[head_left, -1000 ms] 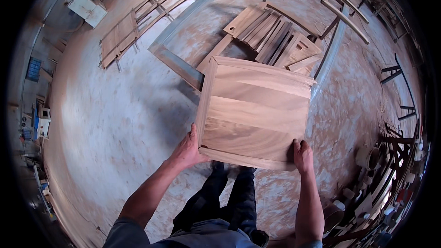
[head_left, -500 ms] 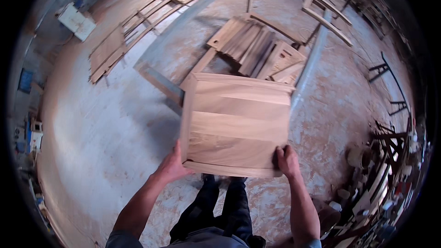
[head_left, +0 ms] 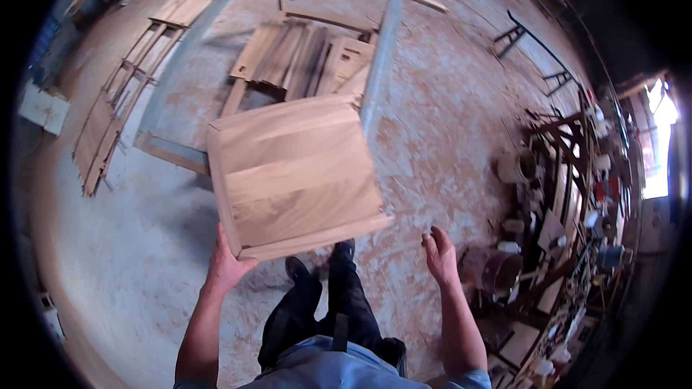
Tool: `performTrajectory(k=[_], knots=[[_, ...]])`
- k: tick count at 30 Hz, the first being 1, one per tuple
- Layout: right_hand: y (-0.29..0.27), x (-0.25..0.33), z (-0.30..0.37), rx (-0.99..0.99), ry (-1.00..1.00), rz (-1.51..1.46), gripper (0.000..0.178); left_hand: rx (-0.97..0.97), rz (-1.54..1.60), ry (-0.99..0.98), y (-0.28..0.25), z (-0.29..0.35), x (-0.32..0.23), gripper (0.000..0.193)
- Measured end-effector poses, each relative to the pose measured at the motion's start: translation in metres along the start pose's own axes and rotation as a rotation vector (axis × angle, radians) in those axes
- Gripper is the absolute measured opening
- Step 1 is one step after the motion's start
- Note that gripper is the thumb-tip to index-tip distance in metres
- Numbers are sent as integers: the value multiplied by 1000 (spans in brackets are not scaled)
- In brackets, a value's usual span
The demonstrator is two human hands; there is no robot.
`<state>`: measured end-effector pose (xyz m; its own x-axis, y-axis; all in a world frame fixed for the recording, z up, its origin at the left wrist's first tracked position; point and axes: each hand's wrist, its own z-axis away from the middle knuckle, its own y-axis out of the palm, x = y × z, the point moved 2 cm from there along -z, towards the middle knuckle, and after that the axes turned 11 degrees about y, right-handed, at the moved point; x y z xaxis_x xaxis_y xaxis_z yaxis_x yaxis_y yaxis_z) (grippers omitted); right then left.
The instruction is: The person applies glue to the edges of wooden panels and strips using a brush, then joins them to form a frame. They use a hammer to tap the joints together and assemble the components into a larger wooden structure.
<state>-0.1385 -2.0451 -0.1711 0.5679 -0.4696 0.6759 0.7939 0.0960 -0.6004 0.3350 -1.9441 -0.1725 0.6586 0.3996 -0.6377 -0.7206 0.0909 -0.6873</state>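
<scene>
A framed wooden panel [head_left: 299, 173], made of joined pale boards with raised strips along several edges, is tilted in front of me above the floor. My left hand [head_left: 229, 263] grips its near left corner, with the thumb lying over the near strip. Off the panel's near right corner, my right hand [head_left: 440, 253] hangs free in the air. Its fingers are loosely bent and the thumb is apart from them; I see nothing held there. The panel's underside is hidden, as are the left fingers beneath it.
Beyond the panel, wooden boards [head_left: 288, 57] rest on a low frame with bluish rails [head_left: 382, 50]. More wooden pieces [head_left: 137, 72] lie at the far left. On the right are buckets [head_left: 515, 166], a paint-stained drum [head_left: 494, 271] and cluttered timber. A dark metal stand [head_left: 540, 50] is farther back.
My right hand has let go of the panel's right side and moved away to the right. The panel, still in my left hand, has tilted. The whole view has swung rightward.
</scene>
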Motion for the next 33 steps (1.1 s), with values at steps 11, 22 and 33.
performTrajectory(k=[11, 22, 33], knots=[[-13, -212, 144, 137, 609, 39, 55, -108, 243, 338, 21, -6, -17, 100], [-196, -295, 79, -87, 506, -61, 54, -366, -590, 503, 70, 21, -141, 65], [-511, -403, -2, -764, 611, -181, 46, -201, -359, 1105, 245, -75, -357, 78]])
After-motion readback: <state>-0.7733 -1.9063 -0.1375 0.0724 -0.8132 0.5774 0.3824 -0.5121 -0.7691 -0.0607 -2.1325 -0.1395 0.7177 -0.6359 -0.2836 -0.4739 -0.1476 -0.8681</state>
